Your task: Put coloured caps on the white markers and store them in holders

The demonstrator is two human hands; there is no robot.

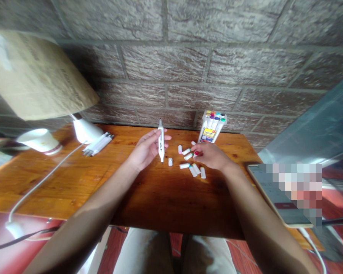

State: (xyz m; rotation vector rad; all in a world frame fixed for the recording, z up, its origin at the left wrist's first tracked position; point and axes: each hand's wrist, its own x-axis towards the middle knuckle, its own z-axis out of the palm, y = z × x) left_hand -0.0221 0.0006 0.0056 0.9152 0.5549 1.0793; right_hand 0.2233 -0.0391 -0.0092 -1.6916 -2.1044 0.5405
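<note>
My left hand [146, 149] is closed round a white double-ended marker [161, 142], upright, with both its tips bare. Below it on the wooden table stands a single white cap [170, 162]. Over a scatter of caps, my right hand [210, 155] pinches a red-ended marker cap [197, 153], partly covered by the fingers. Several loose white caps with coloured ends, among them one cap [202, 172], lie in front of and beside that hand. Just behind it stands a clear case [209, 133] of capped markers with a yellow label.
Several uncapped markers [98, 144] lie together at the left, by the base of a lamp [85, 129]. A white paper cup [41, 140] stands farther left. A tablet [270, 190] with a cable rests at the right edge. A brick wall [174, 61] borders the table's back.
</note>
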